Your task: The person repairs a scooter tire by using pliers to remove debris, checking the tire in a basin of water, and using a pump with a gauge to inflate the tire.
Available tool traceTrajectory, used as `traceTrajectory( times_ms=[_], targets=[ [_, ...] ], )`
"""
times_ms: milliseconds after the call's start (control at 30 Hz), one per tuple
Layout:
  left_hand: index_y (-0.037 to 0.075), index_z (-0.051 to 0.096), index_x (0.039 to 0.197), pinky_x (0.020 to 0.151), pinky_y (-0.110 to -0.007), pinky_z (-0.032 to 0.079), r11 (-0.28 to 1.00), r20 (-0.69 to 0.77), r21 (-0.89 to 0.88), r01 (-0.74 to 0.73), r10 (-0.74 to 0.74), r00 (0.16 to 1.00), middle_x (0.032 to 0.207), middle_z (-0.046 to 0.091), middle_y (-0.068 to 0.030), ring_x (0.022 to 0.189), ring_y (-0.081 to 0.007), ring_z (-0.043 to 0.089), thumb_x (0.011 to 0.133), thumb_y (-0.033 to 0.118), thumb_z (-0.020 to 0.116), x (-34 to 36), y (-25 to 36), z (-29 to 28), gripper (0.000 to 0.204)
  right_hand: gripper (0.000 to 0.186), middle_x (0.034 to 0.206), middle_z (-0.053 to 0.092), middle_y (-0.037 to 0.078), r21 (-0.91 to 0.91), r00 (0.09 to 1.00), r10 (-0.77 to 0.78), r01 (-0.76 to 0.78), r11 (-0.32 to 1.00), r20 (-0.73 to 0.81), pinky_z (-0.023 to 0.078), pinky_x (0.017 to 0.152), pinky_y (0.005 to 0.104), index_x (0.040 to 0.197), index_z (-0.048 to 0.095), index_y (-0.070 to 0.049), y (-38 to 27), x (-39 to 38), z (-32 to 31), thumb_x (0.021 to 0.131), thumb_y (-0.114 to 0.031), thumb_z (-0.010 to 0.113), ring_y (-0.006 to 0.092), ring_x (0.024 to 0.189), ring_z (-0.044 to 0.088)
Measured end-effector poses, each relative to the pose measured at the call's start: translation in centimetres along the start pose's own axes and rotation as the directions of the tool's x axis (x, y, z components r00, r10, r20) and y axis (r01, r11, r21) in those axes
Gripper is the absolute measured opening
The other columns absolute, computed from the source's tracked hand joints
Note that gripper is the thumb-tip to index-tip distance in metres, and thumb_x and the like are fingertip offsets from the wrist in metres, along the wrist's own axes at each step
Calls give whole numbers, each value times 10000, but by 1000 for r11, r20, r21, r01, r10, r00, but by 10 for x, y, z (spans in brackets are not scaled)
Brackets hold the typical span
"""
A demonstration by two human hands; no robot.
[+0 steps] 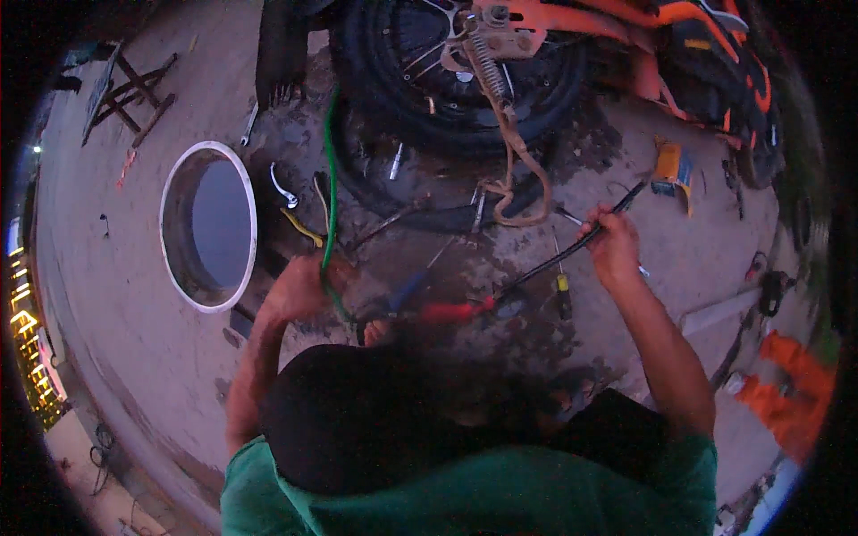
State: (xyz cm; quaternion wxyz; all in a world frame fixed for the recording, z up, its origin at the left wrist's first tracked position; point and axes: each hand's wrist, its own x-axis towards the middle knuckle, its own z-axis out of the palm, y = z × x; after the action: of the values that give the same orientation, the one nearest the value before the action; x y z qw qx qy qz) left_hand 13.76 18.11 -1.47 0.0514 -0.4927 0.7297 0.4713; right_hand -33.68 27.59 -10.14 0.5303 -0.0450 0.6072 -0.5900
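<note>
My right hand (609, 239) is closed on a long thin black bar or hose (550, 261), which runs down-left to a blurred red item (447, 312) in front of me. My left hand (299, 288) is smeared beside a green hose (329, 161); its fingers are unclear. A yellow-handled tool (304, 230), a silver curved tool (284, 186), a blue screwdriver (411, 290) and a yellow screwdriver (563, 288) lie on the stained floor (125, 268). Beyond them a loose tire (357, 192) lies partly under the wheel (402, 107) of an orange motorcycle (626, 45).
A round basin of water (170, 241) is at the left, with a folding stand (138, 94) behind it. A yellow-and-blue box (668, 165) lies right of the wheel. An orange cloth (791, 393) and a pale bar (719, 313) lie at the right.
</note>
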Motion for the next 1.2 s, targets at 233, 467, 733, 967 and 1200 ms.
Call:
traceTrajectory(
  times_ms=[233,467,733,967,1200],
  targets=[
    [89,669,1107,816,-431,524,972,61,235,-25,11,998,960,685,-209,935,-382,660,755,106,679,2,-32,13,352,543,900,569,64,74,876,-441,435,897,195,469,757,384,1300,506,-2,-80,-63,96,1034,-455,367,201,790,534],
    [82,666,1095,841,-449,518,973,104,216,-87,65,992,1002,680,-217,962,-384,655,761,140,686,2,-20,12,340,689,854,510,43,154,756,-528,512,845,387,390,668,301,1343,492,13,-92,-94,144,1020,-567,305,157,769,444],
    [104,631,1167,852,-462,521,973,113,230,16,-43,993,996,683,-207,944,-398,651,751,163,686,-17,-40,10,423,507,715,488,-9,-104,697,-174,338,935,696,316,485,208,1326,497,4,-72,-137,206,1042,-407,407,60,546,385],
    [98,632,1153,828,-463,524,976,68,193,-101,89,994,1000,681,-195,930,-401,653,780,159,664,-4,-39,16,379,365,769,493,-17,-158,706,195,-118,980,681,299,496,203,1322,509,-31,-28,-92,231,1049,-261,433,46,564,382],
    [66,627,1174,779,-408,527,993,215,50,-105,92,972,924,683,-142,886,-282,679,710,54,710,3,-26,-8,472,308,736,472,-44,-355,820,308,-138,925,483,287,492,220,1196,601,-54,-3,-61,239,1022,-268,464,55,563,403]
  ],
)
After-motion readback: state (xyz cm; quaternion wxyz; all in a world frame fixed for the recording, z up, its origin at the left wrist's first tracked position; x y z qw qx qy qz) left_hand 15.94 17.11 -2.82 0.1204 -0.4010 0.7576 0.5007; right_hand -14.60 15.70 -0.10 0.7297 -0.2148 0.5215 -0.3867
